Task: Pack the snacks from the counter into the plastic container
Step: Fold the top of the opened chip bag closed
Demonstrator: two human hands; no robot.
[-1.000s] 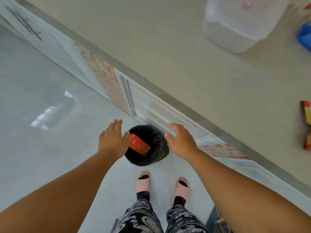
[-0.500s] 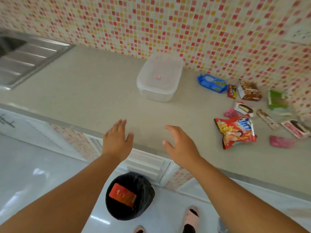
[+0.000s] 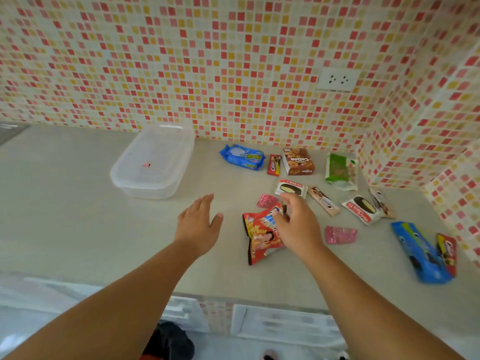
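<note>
Both hands have moved forward since half a second ago: they were then above the near edge of the counter (image 3: 78, 216), and now they are well over it, while the view has lifted so more snacks show at the right. The left hand (image 3: 198, 224) hovers flat, with the fingers together and the thumb out, and it holds nothing. The right hand (image 3: 298, 224) is over the top of the red snack bag (image 3: 259, 236), fingers loosely curled and slightly apart; I cannot tell if they already touch the bag. I judge that the first pick is about to begin, and nothing is packed yet.

The plastic container (image 3: 153, 162) stands at the far left of the snacks, close to the tiled wall (image 3: 233, 61), with its lid still on. Its long axis runs from near-left to far-right. The lid probably must come off before anything goes in, and the free left hand is nearer to it.

The red snack bag lies flat, its long axis roughly near to far, with the top end pointing far and a little right. Beyond it lie a blue biscuit pack (image 3: 242, 157), a brown box (image 3: 298, 161), a green packet (image 3: 339, 170) and two pie wrappers (image 3: 291, 188), all apart from the container. A long blue pack (image 3: 418, 252) lies at the near right.
</note>
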